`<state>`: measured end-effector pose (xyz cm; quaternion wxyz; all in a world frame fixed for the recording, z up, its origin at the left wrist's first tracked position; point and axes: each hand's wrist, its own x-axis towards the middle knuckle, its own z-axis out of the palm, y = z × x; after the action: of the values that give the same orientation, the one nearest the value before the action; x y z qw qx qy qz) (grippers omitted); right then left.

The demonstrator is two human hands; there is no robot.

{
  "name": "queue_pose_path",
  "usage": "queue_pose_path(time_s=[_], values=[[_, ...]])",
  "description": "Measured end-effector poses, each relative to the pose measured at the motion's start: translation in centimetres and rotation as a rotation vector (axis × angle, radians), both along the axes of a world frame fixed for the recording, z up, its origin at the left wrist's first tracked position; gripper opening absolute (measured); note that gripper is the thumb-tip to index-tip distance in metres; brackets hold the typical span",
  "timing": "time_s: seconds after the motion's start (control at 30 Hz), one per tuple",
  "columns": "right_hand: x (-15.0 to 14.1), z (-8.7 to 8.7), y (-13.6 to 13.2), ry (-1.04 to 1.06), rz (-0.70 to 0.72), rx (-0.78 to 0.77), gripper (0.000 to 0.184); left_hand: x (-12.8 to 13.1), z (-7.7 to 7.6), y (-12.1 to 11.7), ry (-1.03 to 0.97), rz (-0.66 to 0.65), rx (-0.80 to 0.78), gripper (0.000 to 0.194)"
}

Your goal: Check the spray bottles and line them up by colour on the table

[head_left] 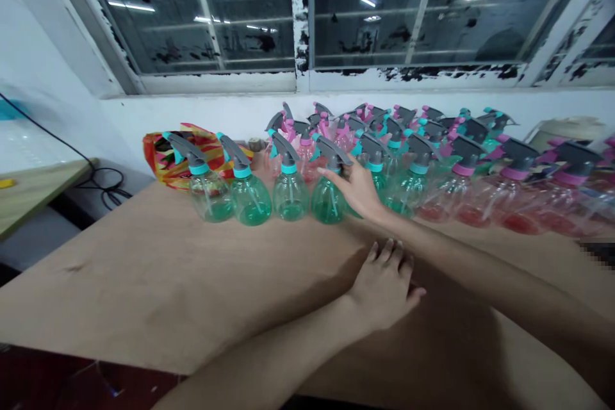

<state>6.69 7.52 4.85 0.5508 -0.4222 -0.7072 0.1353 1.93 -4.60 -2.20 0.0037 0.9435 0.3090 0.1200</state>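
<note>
My right hand (358,189) is at the neck of a green spray bottle (328,202) in the front row. Its thumb lies across the front, just under the grey trigger head, and the other fingers are partly hidden behind. Below it, my left hand (384,282) rests palm down on the brown table (158,275), fingers slightly apart and holding nothing. Left of the gripped bottle stand more clear spray bottles with teal collars and green bases: one close by (291,195), another (251,198), and the end one (210,195).
Pink-collared spray bottles (464,198) continue the row to the right, with several more crowded behind. A red and yellow plastic bag (166,157) lies at the back left. Black cable (108,186) hangs beside a separate wooden table (43,186). Windows (240,13) line the wall.
</note>
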Motion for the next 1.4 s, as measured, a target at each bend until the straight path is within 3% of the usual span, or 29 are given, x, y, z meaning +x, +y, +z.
queue_pose_path(time_s=[0.27, 0.5, 0.67, 0.73, 0.87, 1.07, 1.27, 1.33, 1.4], values=[[-0.5, -0.5, 0.9, 0.054, -0.020, 0.005, 0.039, -0.1, 0.4, -0.1, -0.009, 0.006, -0.009, 0.051], [1.5, -0.7, -2.1, 0.059, 0.036, -0.014, 0.055, -0.3, 0.4, 0.0, -0.010, 0.008, -0.024, 0.052], [5.7, -0.2, -5.9, -0.028, -0.049, -0.053, 0.026, -0.4, 0.4, 0.1, 0.020, 0.019, 0.000, 0.051], [7.3, 0.3, -6.5, -0.075, -0.140, -0.078, 0.025, -0.5, 0.4, 0.1, 0.019, 0.021, 0.005, 0.051], [8.8, 1.1, -5.6, -0.179, -0.314, -0.144, 0.036, -0.6, 0.5, 0.2, -0.010, 0.014, -0.002, 0.049], [7.2, 0.9, -3.2, -0.384, -0.434, -0.262, 0.072, -1.3, 1.1, 0.2, -0.018, -0.004, -0.031, 0.044], [6.3, 1.3, -3.0, -0.506, -0.469, -0.332, 0.061, -3.4, 2.6, -1.1, -0.037, 0.047, -0.149, 0.042], [6.5, 1.5, -3.6, -0.536, -0.458, -0.335, 0.064, -4.4, 2.8, -1.5, -0.115, 0.084, -0.211, 0.043], [6.9, 1.6, -4.7, -0.564, -0.445, -0.336, 0.070, -5.3, 2.8, -1.7, -0.254, 0.199, -0.290, 0.037]])
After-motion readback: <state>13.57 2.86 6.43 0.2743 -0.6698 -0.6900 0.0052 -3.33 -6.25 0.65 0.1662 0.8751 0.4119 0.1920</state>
